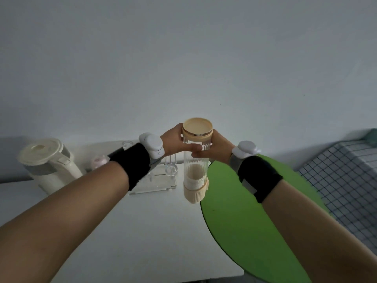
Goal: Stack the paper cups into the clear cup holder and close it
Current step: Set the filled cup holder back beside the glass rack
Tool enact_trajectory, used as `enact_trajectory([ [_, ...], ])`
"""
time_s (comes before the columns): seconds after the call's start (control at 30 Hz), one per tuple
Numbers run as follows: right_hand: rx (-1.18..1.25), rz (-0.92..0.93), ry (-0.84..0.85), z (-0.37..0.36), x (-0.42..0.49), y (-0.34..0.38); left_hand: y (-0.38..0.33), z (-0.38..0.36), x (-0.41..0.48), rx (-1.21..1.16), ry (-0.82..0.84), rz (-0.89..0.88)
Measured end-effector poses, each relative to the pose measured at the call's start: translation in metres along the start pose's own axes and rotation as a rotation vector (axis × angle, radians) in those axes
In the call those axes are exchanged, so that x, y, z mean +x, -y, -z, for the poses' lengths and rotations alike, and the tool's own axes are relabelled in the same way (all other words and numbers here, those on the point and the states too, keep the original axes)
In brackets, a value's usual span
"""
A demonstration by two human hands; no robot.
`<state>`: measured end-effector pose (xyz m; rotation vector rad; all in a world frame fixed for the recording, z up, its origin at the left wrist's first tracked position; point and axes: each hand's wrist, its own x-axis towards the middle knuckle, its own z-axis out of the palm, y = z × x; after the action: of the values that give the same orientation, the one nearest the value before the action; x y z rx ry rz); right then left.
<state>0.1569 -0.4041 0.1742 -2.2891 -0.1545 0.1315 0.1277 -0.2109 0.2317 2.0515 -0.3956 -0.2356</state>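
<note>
The clear ribbed cup holder [196,160] is held upright above the white table, its beige base cap at the bottom. A beige lid [197,129] sits on its top end. Paper cups [195,174] show through the wall in the lower part. My left hand [175,140] grips the holder's upper part from the left, thumb across the front. My right hand [217,149] grips the same upper part from the right, just under the lid.
A cream electric kettle [48,162] stands at the back left. A clear acrylic stand [161,178] sits behind the holder, with a small pink object [99,161] beside it. A green round mat [255,217] overlaps the white table [142,231]; checked cloth [342,180] lies right.
</note>
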Motion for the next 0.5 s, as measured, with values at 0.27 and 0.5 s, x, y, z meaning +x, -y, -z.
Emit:
enact_trajectory([
  [0.27,-0.037,0.064,0.123,0.019,0.075,-0.041,0.001,-0.015,0.053,-0.04,-0.091,0.051],
  [0.5,0.088,0.046,0.125,0.032,0.084,-0.031,0.019,-0.028,0.096,0.005,-0.206,0.124],
])
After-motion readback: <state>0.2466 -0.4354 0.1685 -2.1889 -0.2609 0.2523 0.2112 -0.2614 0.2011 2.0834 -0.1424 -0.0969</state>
